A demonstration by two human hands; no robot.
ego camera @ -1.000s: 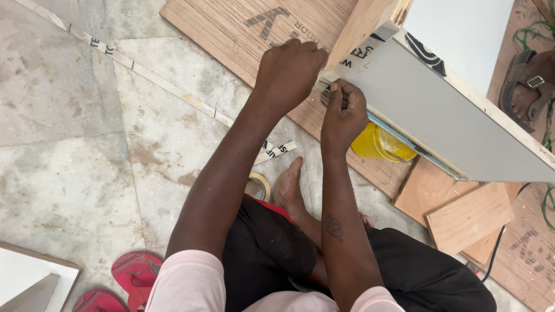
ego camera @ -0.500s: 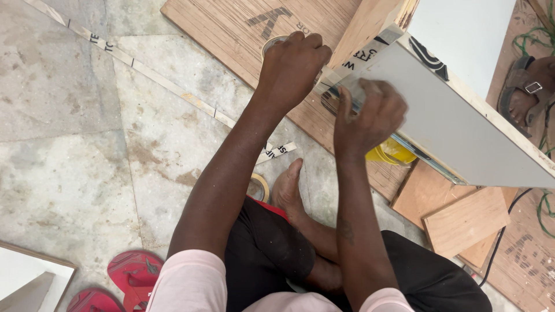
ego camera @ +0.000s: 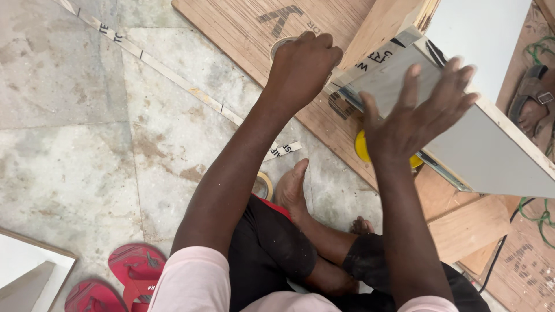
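My left hand point(ego camera: 303, 66) is clenching a tape roll point(ego camera: 281, 45) over the plywood point(ego camera: 243, 34), beside the grey panel point(ego camera: 491, 144). My right hand point(ego camera: 413, 112) is lying flat, fingers spread, on the panel's taped edge, gripping nothing. The panel is leaning over a yellow disc point(ego camera: 363, 147).

Right hand point(ego camera: 413, 115) on grey panel point(ego camera: 491, 144)
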